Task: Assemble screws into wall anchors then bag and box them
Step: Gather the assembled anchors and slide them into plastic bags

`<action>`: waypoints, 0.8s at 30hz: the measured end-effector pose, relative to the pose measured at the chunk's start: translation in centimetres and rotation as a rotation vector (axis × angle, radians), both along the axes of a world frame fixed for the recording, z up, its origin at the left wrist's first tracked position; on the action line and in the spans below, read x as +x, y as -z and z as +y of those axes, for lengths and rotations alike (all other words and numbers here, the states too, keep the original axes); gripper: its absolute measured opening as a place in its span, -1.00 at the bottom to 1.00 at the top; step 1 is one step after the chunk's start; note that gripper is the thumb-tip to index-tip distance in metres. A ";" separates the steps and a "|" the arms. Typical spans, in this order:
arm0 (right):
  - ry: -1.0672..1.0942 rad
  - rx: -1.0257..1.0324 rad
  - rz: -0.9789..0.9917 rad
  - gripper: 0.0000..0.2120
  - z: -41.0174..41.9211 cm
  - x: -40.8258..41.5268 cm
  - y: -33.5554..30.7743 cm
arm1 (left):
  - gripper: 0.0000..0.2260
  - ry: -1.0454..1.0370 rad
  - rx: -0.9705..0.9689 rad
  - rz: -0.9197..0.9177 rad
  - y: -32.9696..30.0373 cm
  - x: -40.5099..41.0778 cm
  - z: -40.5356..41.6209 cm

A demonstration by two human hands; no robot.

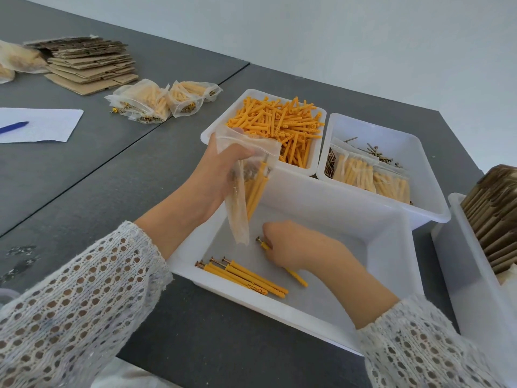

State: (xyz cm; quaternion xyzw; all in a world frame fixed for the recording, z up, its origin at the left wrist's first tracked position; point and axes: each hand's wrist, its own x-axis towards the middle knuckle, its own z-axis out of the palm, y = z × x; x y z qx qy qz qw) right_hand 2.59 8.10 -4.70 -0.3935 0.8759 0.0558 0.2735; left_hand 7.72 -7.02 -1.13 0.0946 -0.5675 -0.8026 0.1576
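Yellow anchors with screws already seated are going into a clear bag [246, 175], which the left hand [221, 166] grips by its mouth and holds tilted over the near tray [391, 228]. The right hand [296, 245] reaches into that tray, fingers curled round one assembled anchor [296, 275] to lift it. A small bunch of assembled anchors [243, 274] lies on the tray floor just beside the hand, waiting to be bagged.

By the look of it, the job is midway. Two filled bags [162, 100] lie on the grey table [84, 177] to the left, and more filled bags [372, 176] rest on the loose screws [369, 149] in the far right tray. The far left tray holds a deep heap of bare anchors [279, 124], so much assembly remains. Boxing appears not to have begun: the flat cardboard [89, 63] is stacked unfolded at the table's far end.

How many anchors the held bag contains cannot be counted through the plastic. A bin [453, 247] at the right edge is cut off, its brown contents unclear. More bags at the far left are cropped, as is a blue pen [14, 127] on a white sheet [56, 127].
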 end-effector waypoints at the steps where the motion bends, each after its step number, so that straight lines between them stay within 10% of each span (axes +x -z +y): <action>1: -0.018 -0.036 0.002 -0.85 -0.2 0.2 0.1 | -0.53 0.001 0.003 0.008 0.0 0.0 0.0; 9: -0.079 -0.249 -0.259 -0.72 -1.9 1.7 1.0 | -0.67 0.002 -0.017 0.008 0.2 -0.1 -0.3; 24: -0.221 -0.102 -0.093 -0.70 -1.4 2.0 1.0 | -0.54 0.013 0.022 -0.002 0.3 0.1 -0.4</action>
